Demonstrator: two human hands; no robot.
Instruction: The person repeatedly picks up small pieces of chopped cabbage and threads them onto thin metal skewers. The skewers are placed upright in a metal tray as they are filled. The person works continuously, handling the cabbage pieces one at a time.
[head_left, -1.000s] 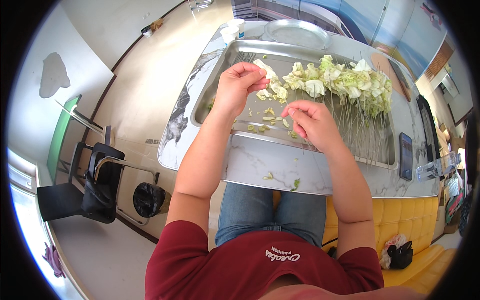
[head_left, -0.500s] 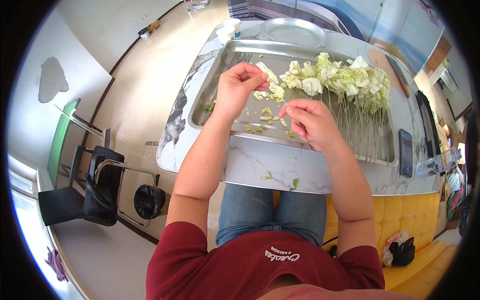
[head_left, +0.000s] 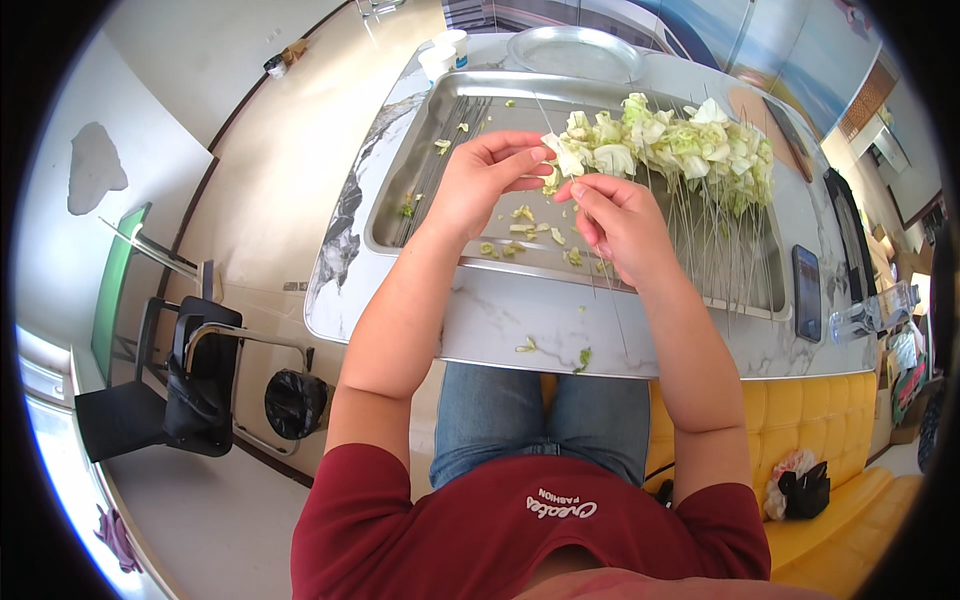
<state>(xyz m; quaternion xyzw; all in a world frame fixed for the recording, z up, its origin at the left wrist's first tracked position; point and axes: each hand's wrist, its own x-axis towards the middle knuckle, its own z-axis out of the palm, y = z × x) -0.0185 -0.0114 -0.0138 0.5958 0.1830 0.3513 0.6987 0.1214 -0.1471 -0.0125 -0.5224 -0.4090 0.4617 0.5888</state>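
Note:
My right hand [head_left: 622, 225] pinches a thin metal skewer [head_left: 618, 315], whose lower end runs down past the tray's near rim. Pale cabbage pieces [head_left: 566, 156] sit on the skewer's upper part, and its bare tip pokes out above them. My left hand [head_left: 490, 178] is closed at the left side of these pieces, thumb and fingertips against the leaf; part of its grip is hidden. Just right of my hands lies a heap of skewered cabbage [head_left: 690, 145] in a large metal tray [head_left: 400, 215], the skewer ends fanning toward me.
Loose skewers [head_left: 440, 150] line the tray's left side, with cabbage scraps [head_left: 522, 228] in the middle. Two paper cups [head_left: 437, 62] and a round metal plate [head_left: 578, 52] stand behind. A phone [head_left: 807, 293] and a clear plastic bottle [head_left: 875, 313] lie at right.
The cabbage on the skewer has come closer to the heap, and my left hand has shifted right with it. The skewer's tip now shows above the leaf. The whole view has shifted slightly.

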